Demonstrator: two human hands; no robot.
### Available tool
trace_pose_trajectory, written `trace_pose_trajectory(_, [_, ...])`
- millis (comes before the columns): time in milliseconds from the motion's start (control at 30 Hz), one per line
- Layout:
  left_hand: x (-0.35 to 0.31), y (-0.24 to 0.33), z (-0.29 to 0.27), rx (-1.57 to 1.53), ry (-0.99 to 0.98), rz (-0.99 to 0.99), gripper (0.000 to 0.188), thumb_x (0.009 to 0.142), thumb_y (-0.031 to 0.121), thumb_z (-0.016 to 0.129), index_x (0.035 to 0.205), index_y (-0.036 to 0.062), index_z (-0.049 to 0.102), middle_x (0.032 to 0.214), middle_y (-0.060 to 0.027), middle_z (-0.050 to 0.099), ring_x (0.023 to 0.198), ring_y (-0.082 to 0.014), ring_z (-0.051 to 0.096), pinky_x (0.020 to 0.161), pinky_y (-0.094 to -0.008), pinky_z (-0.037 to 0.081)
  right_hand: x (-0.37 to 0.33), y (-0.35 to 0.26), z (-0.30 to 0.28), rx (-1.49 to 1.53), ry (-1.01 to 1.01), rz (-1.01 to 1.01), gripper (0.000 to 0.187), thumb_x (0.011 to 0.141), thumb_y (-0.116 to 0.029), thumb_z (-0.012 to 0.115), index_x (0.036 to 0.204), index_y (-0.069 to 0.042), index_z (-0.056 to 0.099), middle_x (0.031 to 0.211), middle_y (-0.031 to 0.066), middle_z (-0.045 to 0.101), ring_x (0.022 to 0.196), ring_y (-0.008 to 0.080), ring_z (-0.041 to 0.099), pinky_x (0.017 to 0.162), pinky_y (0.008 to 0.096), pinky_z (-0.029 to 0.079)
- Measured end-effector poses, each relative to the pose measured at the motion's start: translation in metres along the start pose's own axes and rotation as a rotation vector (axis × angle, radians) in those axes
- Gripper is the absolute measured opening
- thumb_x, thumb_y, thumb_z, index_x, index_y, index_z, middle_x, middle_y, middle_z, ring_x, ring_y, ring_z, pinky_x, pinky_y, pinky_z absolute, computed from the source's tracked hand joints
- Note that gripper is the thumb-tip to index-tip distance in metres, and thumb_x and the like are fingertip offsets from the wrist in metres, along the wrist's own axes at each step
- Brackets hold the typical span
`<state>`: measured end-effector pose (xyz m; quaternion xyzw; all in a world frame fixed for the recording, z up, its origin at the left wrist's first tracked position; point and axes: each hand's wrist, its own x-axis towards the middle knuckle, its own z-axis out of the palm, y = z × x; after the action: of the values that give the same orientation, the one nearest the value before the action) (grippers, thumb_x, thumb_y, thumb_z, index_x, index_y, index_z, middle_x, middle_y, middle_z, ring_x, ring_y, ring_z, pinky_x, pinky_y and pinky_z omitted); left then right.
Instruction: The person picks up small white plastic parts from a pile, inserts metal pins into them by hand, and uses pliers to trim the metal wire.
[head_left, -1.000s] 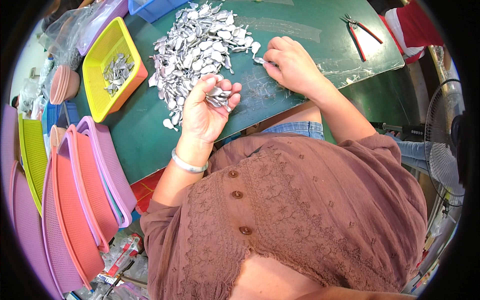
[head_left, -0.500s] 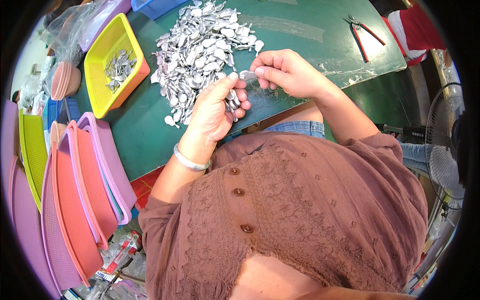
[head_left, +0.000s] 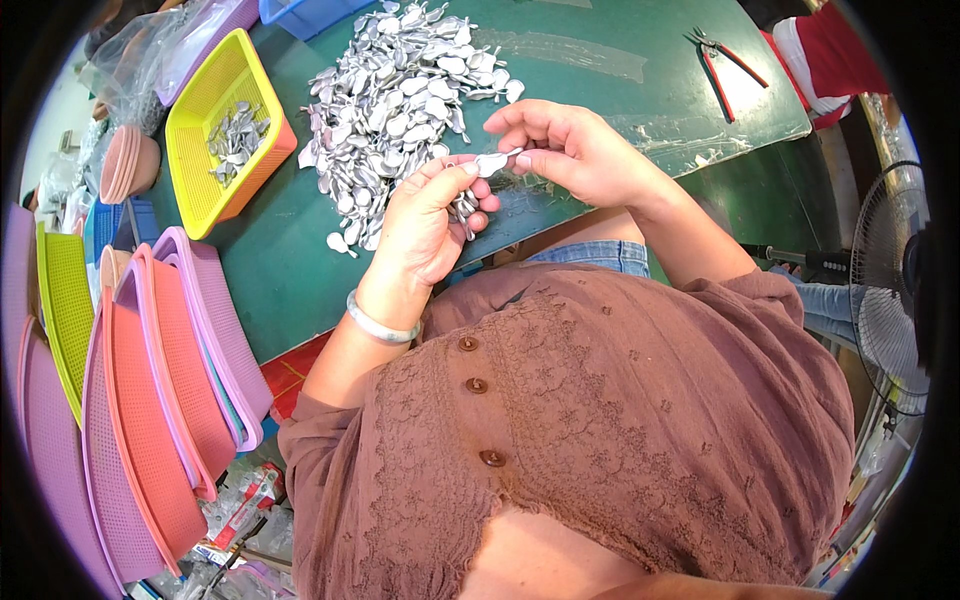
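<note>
Between my two hands is a small silvery spoon-shaped metal piece (head_left: 490, 164). My left hand (head_left: 432, 212) pinches its rounded end with the thumb, while several like pieces are bunched under its curled fingers. The thin stem is between the thumb and fingers of my right hand (head_left: 580, 150), which is closed on it. A big heap of the same metal pieces (head_left: 400, 95) lies on the green table (head_left: 590, 75), just beyond my left hand. One loose piece (head_left: 340, 244) rests at the heap's near edge.
Left of the heap, a yellow basket (head_left: 190, 185) holds some metal pieces. Stacked pink and purple baskets (head_left: 180, 370) stand at the left, near pinkish cups (head_left: 130, 165). Red-handled pliers (head_left: 722, 75) lie at the far right of the table. A fan (head_left: 890, 290) stands at the right.
The silvery piece has shifted left to my left thumb and now shows more fully, its stem in my right fingers. My right hand has moved slightly left.
</note>
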<state>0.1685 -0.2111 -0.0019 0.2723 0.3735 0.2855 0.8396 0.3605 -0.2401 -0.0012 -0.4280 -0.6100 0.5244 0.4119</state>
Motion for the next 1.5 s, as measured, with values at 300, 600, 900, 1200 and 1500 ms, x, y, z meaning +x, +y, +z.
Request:
trace_pose_trajectory(300, [-0.002,0.000,-0.006,-0.064,0.018,0.006,0.013,0.083,0.012,0.052,0.094,0.0046,0.052,0.076,-0.0083,0.057,0.068,-0.0191,0.056,0.051,-0.0235,0.041,-0.005,0.005,-0.029,-0.169,0.273,0.013,0.028,0.081,0.003,0.047,0.109,0.001,0.052,0.090,0.0045,0.058,0.083,0.0097,0.053,0.077,0.0235,0.043])
trace_pose_trajectory(600, [-0.004,0.004,-0.023,-0.309,-0.131,0.034,0.018,0.081,0.015,0.049,0.095,0.0039,0.055,0.100,-0.0200,0.058,0.083,-0.0294,0.060,0.059,-0.0314,0.052,-0.011,0.019,-0.037,-0.988,0.340,-0.112,0.020,0.072,-0.012,0.063,0.088,-0.001,0.059,0.081,0.0109,0.054,0.080,0.0280,0.054,0.071,0.0344,0.044])
trace_pose_trajectory(900, [-0.012,0.011,-0.029,-0.291,-0.118,0.086,0.018,0.083,0.013,0.054,0.098,0.0048,0.053,0.083,-0.0100,0.057,0.077,-0.0231,0.058,0.056,-0.0267,0.048,-0.004,0.024,-0.035,-1.077,0.343,-0.100,0.009,0.073,-0.010,0.060,0.078,-0.002,0.058,0.078,0.0090,0.053,0.081,0.0276,0.052,0.070,0.0353,0.043])
trace_pose_trajectory(1200, [-0.023,0.065,-0.053,-0.207,0.012,0.293,0.026,0.081,0.002,0.051,0.107,0.0045,0.049,0.089,-0.0112,0.056,0.073,-0.0184,0.055,0.052,-0.0239,0.045,-0.005,0.024,-0.039,-1.017,0.398,-0.050,0.006,0.075,-0.007,0.054,0.077,-0.002,0.055,0.079,0.0139,0.054,0.082,0.0328,0.052,0.072,0.0403,0.042])
trace_pose_trajectory(1500, [0.003,0.175,-0.118,0.250,0.595,0.790,0.026,0.081,-0.001,0.052,0.105,0.0029,0.046,0.083,-0.0079,0.054,0.066,-0.0140,0.051,0.055,-0.0246,0.042,-0.005,0.018,-0.047,-0.881,0.431,-0.035,0.006,0.077,-0.005,0.052,0.080,-0.001,0.051,0.078,0.0157,0.055,0.077,0.0343,0.054,0.067,0.0396,0.043])
